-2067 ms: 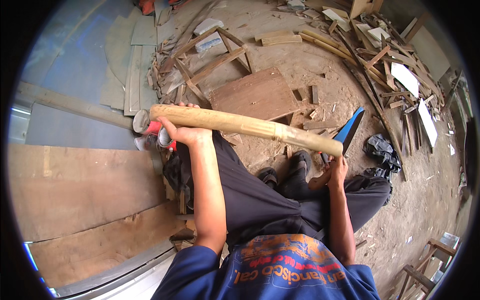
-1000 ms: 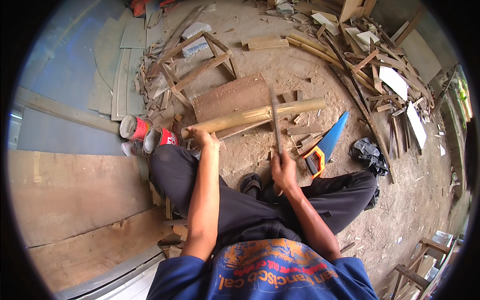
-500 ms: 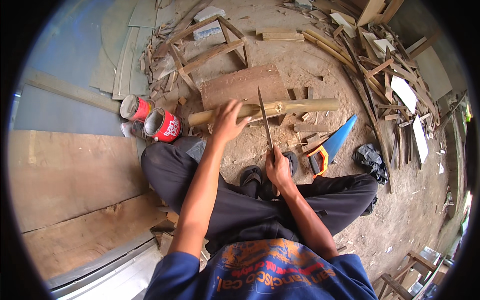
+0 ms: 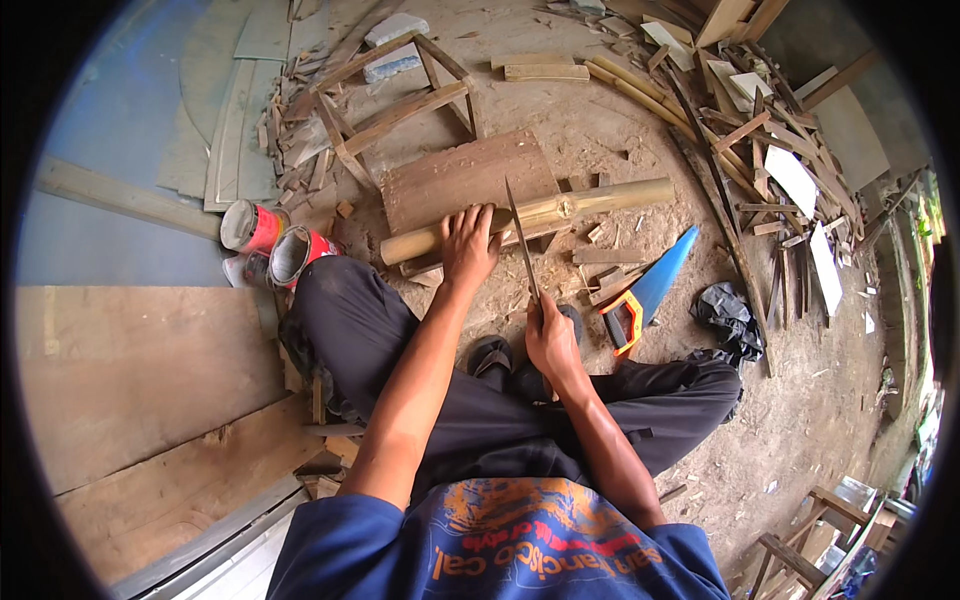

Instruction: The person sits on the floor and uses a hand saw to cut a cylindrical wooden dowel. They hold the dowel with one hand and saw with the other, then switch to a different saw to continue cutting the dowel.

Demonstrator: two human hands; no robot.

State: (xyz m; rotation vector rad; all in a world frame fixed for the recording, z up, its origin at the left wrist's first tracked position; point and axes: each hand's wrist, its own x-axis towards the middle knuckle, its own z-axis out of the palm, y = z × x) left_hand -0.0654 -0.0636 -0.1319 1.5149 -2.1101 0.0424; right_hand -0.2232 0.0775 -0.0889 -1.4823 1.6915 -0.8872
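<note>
A bamboo pole [image 4: 618, 195] lies crosswise in front of me, over a brown wooden board [image 4: 465, 178], its right end tilted slightly away. My left hand [image 4: 468, 245] holds the pole left of its middle, fingers pressed over the top. In my right hand [image 4: 553, 345] is a long knife [image 4: 521, 238], gripped by the handle. Its narrow blade points away from me and crosses the pole just right of my left hand. Whether the edge touches the bamboo, I cannot tell. The handle is mostly hidden in my fist.
Right of my feet rests a handsaw [image 4: 663, 280] with a blue blade, beside a black plastic bag [image 4: 728, 318]. Two red paint cans [image 4: 300, 252] stand by my left knee. Beyond the board is a wooden frame [image 4: 405, 118]. Scrap wood [image 4: 770, 170] is heaped at far right.
My left hand has come down onto the bamboo pole and grips it. The pole has turned a little, right end farther away. The knife stays in my right hand; the whole view has shifted slightly.
</note>
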